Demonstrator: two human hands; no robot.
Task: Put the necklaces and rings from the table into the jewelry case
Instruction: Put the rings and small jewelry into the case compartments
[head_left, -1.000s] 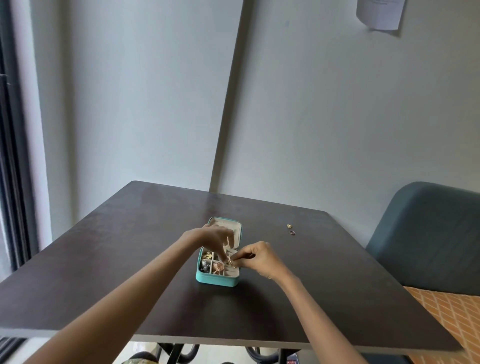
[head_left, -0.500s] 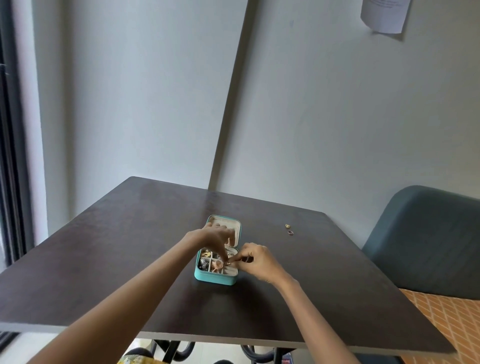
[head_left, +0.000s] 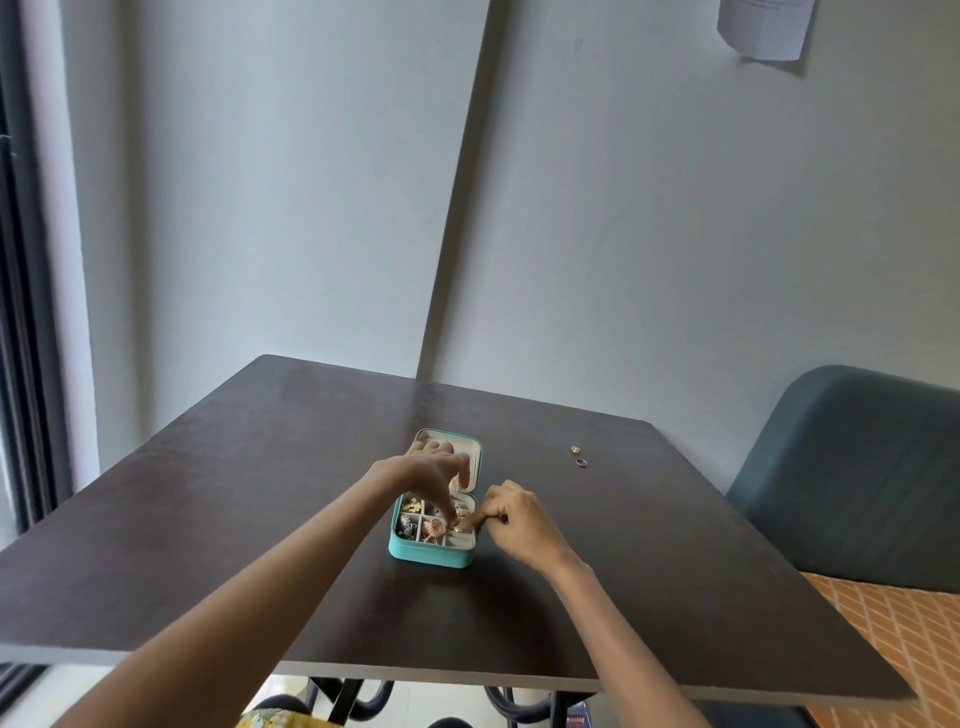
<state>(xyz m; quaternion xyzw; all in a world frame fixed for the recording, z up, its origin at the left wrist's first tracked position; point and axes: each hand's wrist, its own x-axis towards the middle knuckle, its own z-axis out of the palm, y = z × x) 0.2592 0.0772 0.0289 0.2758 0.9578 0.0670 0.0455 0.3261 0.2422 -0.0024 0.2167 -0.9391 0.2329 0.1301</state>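
A small teal jewelry case (head_left: 432, 555) is seen lying open near the middle of the dark tabletop (head_left: 218, 519), its lid (head_left: 470, 457) folded back away from the person. The tray is divided into small compartments, in which gold and silver pieces are held, and a pink beaded piece (head_left: 432, 529) is laid in a near middle compartment.

Both bare forearms are stretched forward from the lower edge of the view and are brought together over the case. The left hand (head_left: 434, 475) is held above the tray, wrist raised and knuckles upward, with the fingers bent downward so that their tips are lowered into the right part of the tray. The right hand (head_left: 519, 519) is rested on the tabletop just beside the right wall of the case, fingers curled, with the forefinger and thumb pointed at the same spot. A small gold piece (head_left: 458, 526) is seen between the two sets of fingertips; it appears to be pinched there, though which hand grips it cannot be told at this size.

Two rings (head_left: 578, 455) are left on the tabletop well apart from the case, toward the far right edge, one just beside the other. A grey-blue chair (head_left: 857, 478) is stood beside the right edge of the tabletop, and a sheet of paper (head_left: 763, 26) is fixed high on the wall.
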